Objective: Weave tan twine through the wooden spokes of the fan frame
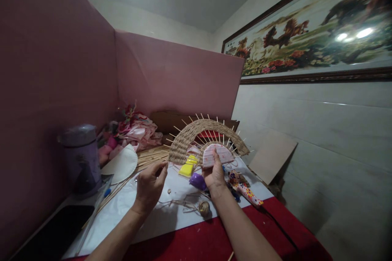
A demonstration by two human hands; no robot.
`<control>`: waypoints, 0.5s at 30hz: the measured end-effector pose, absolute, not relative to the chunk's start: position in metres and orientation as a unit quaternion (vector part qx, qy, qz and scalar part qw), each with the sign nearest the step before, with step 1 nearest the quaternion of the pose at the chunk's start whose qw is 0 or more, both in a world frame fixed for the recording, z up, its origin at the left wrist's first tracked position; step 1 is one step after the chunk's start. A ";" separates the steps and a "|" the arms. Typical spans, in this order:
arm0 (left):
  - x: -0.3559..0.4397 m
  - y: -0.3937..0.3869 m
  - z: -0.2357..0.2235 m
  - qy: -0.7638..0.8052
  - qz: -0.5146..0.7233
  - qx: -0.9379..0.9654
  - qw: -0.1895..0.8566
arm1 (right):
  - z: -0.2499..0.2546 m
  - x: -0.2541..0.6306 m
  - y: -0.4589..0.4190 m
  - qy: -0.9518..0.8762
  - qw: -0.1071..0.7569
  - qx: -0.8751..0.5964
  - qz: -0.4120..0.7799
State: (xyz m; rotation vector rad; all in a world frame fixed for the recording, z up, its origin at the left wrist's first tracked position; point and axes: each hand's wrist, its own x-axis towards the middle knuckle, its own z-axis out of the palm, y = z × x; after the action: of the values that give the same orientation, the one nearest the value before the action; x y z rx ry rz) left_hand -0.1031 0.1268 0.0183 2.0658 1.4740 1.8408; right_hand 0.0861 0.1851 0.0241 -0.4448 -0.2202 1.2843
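Note:
My right hand (215, 175) grips the pink half-round centre of a woven fan-shaped piece (208, 134), holding it upright above the table. Thin sticks radiate from that centre through an arch of tan weaving. My left hand (150, 183) is closed in a pinch at the arch's lower left end, on a strand of the weaving cord. A small ball of tan cord (204, 208) with loose strands lies on the white sheet (159, 216) below my hands.
A lilac lidded jug (81, 157) and a paper plate (122, 163) stand at the left, with a dark tablet (55, 232) nearer. Yellow (187, 169) and purple (197, 181) packets, patterned pieces (245, 191), loose reeds (150, 155) and pink fabric (137, 128) crowd the back. Pink partitions enclose left and rear.

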 end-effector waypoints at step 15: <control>-0.098 0.130 0.024 0.434 0.652 0.524 0.336 | 0.025 0.085 0.182 -0.100 0.760 -0.207 0.608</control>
State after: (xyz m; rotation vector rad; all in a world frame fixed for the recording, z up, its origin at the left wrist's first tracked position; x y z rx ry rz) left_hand -0.0985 0.1298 0.0235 1.3656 1.1329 1.6993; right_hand 0.0846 0.1819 0.0253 -0.4517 -0.2188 1.3236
